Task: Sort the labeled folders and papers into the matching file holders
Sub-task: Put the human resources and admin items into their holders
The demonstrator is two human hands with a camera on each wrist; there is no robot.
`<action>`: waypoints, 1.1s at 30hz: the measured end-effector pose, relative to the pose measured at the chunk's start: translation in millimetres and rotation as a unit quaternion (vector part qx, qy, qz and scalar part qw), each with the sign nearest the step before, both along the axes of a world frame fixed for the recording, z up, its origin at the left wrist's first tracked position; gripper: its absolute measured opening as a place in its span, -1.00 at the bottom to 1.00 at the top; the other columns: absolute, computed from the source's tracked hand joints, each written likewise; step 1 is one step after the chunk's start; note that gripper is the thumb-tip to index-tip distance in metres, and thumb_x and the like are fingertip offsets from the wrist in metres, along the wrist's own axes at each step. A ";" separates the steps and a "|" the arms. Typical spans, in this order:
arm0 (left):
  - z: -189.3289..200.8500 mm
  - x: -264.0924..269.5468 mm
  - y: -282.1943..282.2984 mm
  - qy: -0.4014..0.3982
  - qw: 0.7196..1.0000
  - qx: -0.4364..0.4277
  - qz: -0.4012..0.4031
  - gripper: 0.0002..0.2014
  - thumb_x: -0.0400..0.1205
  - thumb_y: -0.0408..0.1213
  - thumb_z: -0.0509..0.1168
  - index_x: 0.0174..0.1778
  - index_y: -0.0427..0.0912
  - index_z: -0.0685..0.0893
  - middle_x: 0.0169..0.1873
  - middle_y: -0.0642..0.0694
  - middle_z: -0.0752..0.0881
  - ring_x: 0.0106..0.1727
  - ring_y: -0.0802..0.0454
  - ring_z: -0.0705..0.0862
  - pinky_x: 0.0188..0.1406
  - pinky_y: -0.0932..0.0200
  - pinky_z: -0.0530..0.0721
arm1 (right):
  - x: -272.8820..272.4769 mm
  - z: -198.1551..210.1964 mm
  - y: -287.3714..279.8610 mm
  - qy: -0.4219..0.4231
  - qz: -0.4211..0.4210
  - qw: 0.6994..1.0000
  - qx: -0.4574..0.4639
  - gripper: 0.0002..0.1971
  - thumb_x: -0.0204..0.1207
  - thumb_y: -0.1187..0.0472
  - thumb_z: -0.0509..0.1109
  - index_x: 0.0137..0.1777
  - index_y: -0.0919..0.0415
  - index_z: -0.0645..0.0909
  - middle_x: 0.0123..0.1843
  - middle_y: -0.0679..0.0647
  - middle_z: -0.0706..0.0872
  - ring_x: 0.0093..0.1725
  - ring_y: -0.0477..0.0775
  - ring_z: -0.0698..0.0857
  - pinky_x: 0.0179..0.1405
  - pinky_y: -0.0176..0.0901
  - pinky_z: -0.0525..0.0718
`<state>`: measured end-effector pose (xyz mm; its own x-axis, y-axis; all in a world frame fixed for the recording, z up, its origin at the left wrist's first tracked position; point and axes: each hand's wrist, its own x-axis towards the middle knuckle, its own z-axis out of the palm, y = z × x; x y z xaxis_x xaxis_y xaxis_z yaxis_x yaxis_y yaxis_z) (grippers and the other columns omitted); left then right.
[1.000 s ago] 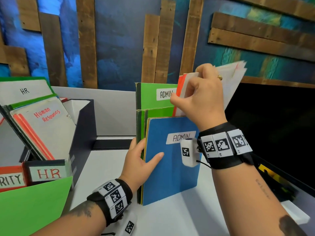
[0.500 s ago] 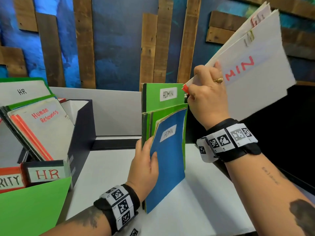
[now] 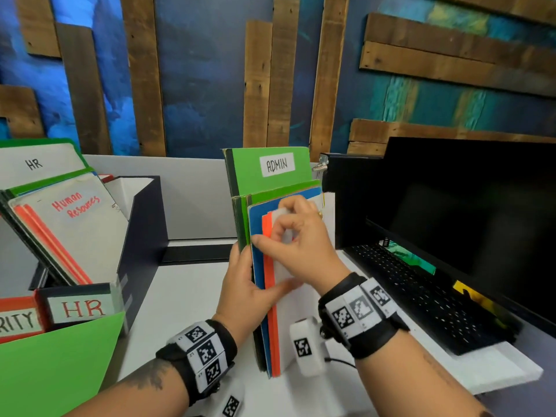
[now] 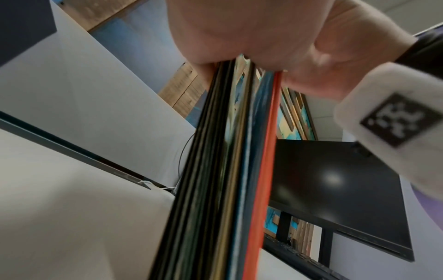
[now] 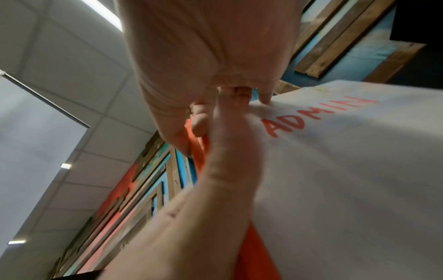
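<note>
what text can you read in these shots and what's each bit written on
"ADMIN": white label on the tall green folder.
"ADMIN": red letters on the white paper that the right hand pinches.
"HR": white sheet at the far left.
"Human Resources": red handwriting on the white paper in the left holder.
"HR": label on the dark file holder.
"RITY": label on the orange holder, cut off by the frame edge.
Wristband squares: patterns, no words.

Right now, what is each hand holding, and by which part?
Right hand pinches the white ADMIN papers with their orange folder near the top corner. Left hand grips the standing folder stack at its near edge.
</note>
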<state>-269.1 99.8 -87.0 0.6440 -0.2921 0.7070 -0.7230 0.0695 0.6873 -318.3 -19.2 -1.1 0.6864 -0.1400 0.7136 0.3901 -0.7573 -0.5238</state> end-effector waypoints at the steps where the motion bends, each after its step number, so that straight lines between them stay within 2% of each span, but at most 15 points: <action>1: 1.2 -0.5 -0.6 -0.013 1.000 0.000 0.001 -0.28 0.47 -0.06 0.61 0.53 0.26 0.47 0.30 0.13 0.56 0.42 0.30 0.54 0.40 0.33 0.56 | -1.0 -5.9 2.6 -0.007 0.008 1.000 0.007 -0.72 0.34 0.08 0.68 -0.44 0.13 0.67 0.08 -0.23 0.51 0.30 -0.12 0.46 0.25 -0.22 0.43; 3: 3.2 2.5 -1.1 -0.035 0.999 0.000 0.000 -0.38 0.55 -0.25 0.54 0.52 0.15 0.51 0.32 0.08 0.58 0.43 0.20 0.59 0.42 0.09 0.62 | -5.7 -10.7 5.5 -0.024 0.028 0.999 0.022 -0.82 0.35 0.07 0.65 -0.32 0.09 0.72 0.19 -0.20 0.51 0.39 -0.15 0.46 0.34 -0.18 0.44; 5: 5.5 6.6 -1.8 -0.024 1.000 0.002 -0.004 -0.46 0.59 -0.30 0.49 0.50 0.02 0.57 0.27 0.05 0.60 0.39 0.18 0.63 0.39 -0.06 0.65 | -11.6 -9.6 2.7 -0.057 0.028 0.997 0.036 -0.80 0.35 0.12 0.66 -0.12 0.05 0.71 0.38 -0.12 0.46 0.52 -0.13 0.43 0.45 -0.13 0.44; 8: 4.9 11.1 -2.6 -0.004 1.000 0.006 -0.004 -0.46 0.61 -0.26 0.48 0.49 0.14 0.55 0.27 0.09 0.60 0.35 0.20 0.64 0.37 -0.10 0.66 | -15.3 -8.2 -10.0 -0.113 -0.072 0.990 0.043 -0.51 0.35 0.08 0.66 0.23 -0.01 0.56 0.60 -0.04 0.32 0.67 -0.11 0.24 0.61 0.00 0.28; 10: 3.6 11.5 -1.4 0.014 1.000 0.004 -0.016 -0.39 0.58 -0.21 0.46 0.49 0.34 0.44 0.33 0.12 0.60 0.38 0.17 0.63 0.37 -0.13 0.67 | -12.2 -12.9 -25.9 -0.115 -0.152 0.977 0.091 -0.23 0.29 -0.10 0.65 0.47 -0.01 0.41 0.64 0.03 0.30 0.69 0.01 0.21 0.66 0.17 0.23; 12: 5.3 9.3 -0.3 0.048 0.998 -0.010 -0.050 -0.32 0.59 -0.29 0.44 0.47 0.45 0.35 0.32 0.20 0.65 0.35 0.14 0.68 0.34 -0.16 0.70 | -7.6 -20.0 -46.0 -0.094 -0.199 0.954 0.203 0.09 0.12 -0.36 0.65 0.62 0.00 0.26 0.64 0.02 0.30 0.67 0.09 0.27 0.66 0.27 0.27; 15: 8.4 5.1 2.0 0.070 0.994 -0.016 -0.079 -0.24 0.66 -0.51 0.39 0.46 0.45 0.28 0.25 0.40 0.68 0.29 0.23 0.72 0.31 -0.12 0.74 | -3.6 -33.2 -75.4 -0.020 -0.173 0.901 0.398 0.43 -0.08 -0.57 0.63 0.75 -0.07 0.04 0.73 0.03 0.23 0.69 0.11 0.28 0.67 0.30 0.31; 18: 5.6 4.0 5.0 0.067 0.994 -0.023 -0.078 -0.15 0.68 -0.52 0.36 0.45 0.62 0.24 0.30 0.35 0.68 0.32 0.17 0.72 0.31 -0.15 0.74 | -8.2 -50.5 -95.3 0.034 -0.121 0.865 0.487 0.22 0.22 -0.44 0.61 0.77 -0.11 0.01 0.56 -0.06 0.43 0.49 0.05 0.53 0.45 0.17 0.54; 21: 6.6 -0.3 3.2 0.050 0.996 -0.040 -0.067 -0.05 0.64 -0.46 0.44 0.54 0.62 0.09 0.33 0.27 0.68 0.33 0.16 0.72 0.32 0.02 0.73 | -10.0 -62.2 -105.8 0.037 -0.090 0.881 0.464 -0.27 0.48 -0.36 0.45 0.57 -0.05 0.45 0.33 -0.13 0.74 0.14 -0.15 0.78 0.06 -0.07 0.69; 24: 10.6 -3.4 -6.7 0.087 0.992 -0.086 -0.029 0.15 0.52 -0.38 0.58 0.69 0.41 -0.12 0.21 0.30 0.72 0.21 0.25 0.77 0.23 0.33 0.69 | -8.7 -64.7 -97.0 0.022 -0.061 0.891 0.448 -0.43 0.55 -0.33 0.39 0.46 -0.07 0.56 0.24 -0.14 0.77 0.13 -0.18 0.78 0.05 -0.11 0.68; 25: 12.5 -1.9 -8.5 0.108 0.988 -0.111 -0.019 0.16 0.49 -0.37 0.61 0.72 0.32 -0.09 0.17 0.33 0.72 0.17 0.28 0.77 0.18 0.37 0.69 | -8.2 -65.9 -94.4 0.018 -0.049 0.893 0.446 -0.42 0.52 -0.34 0.42 0.46 -0.09 0.56 0.25 -0.15 0.77 0.17 -0.16 0.78 0.10 -0.08 0.69; 27: 17.8 4.3 -7.2 0.142 0.980 -0.140 -0.019 -0.04 0.45 -0.36 0.64 0.69 0.12 0.25 0.15 0.24 0.77 0.15 0.22 0.79 0.14 0.27 0.76 | -9.1 -68.8 -93.6 0.021 -0.027 0.891 0.453 -0.42 0.48 -0.38 0.42 0.41 -0.11 0.61 0.24 -0.16 0.80 0.20 -0.12 0.79 0.18 -0.02 0.69; 29: 24.2 9.6 -3.0 0.195 0.971 -0.126 -0.055 -0.39 0.43 -0.27 0.64 0.40 -0.02 0.61 0.12 0.03 0.84 0.11 0.00 0.84 0.06 0.02 0.84 | -9.6 -71.9 -98.5 0.023 -0.020 0.881 0.471 -0.37 0.45 -0.46 0.35 0.36 -0.07 0.69 0.25 -0.11 0.81 0.24 -0.08 0.78 0.17 -0.02 0.65; 31: 24.3 11.7 -1.8 0.244 0.959 -0.109 -0.090 -0.53 0.39 -0.16 0.62 0.22 -0.03 0.71 0.08 -0.05 0.87 0.05 -0.08 0.87 -0.10 0.01 0.85 | -8.6 -72.3 -101.5 0.016 -0.023 0.878 0.479 -0.32 0.42 -0.50 0.34 0.38 -0.07 0.67 0.31 -0.07 0.78 0.28 -0.05 0.75 0.23 0.01 0.64; 33: 22.0 10.7 -1.1 0.253 0.956 -0.117 -0.090 -0.53 0.36 -0.13 0.61 0.19 -0.01 0.73 0.04 -0.03 0.88 0.00 -0.05 0.87 -0.18 0.09 0.83 | -6.8 -68.5 -97.6 0.024 -0.032 0.881 0.471 -0.34 0.48 -0.37 0.43 0.45 0.01 0.53 0.30 -0.04 0.75 0.24 -0.05 0.76 0.27 0.06 0.68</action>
<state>-258.4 98.7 -65.1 0.8752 -0.3026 0.3773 -0.2638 0.3552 0.8968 -325.1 -116.8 -69.5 0.6820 -0.6941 0.2305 0.3218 0.0019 -0.9468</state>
